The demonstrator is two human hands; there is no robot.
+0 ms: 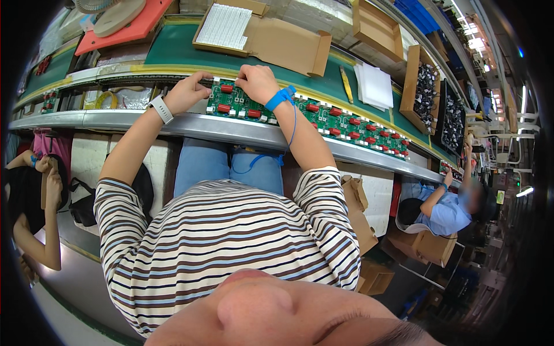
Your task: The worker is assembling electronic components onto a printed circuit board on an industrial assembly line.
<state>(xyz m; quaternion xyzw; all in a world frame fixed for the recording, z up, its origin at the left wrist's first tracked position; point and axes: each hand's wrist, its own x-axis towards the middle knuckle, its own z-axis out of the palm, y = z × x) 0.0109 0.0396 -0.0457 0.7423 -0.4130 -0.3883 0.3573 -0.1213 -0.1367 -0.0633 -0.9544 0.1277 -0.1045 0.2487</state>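
Observation:
A green circuit board (238,105) with red blocks and white connectors lies in the rail in front of me. At its left end is my left hand (186,93), thumb and forefinger apart beside a white connector; I see nothing held between them. My right hand (259,84) is over the board's far edge with its fingers curled in and pressed together. Whatever those fingers hold, if anything, is hidden. A blue wrist strap (280,98) with a coiled cord circles my right wrist. More green boards (346,124) continue in a row to the right.
Beyond the rail runs a green belt (173,51) bearing a carton of white parts (226,26), a white sheet stack (372,86) and a yellow tool (346,85). Dark parts fill a box (426,86) at right. A metal edge (144,120) lies nearest me. People sit on both sides.

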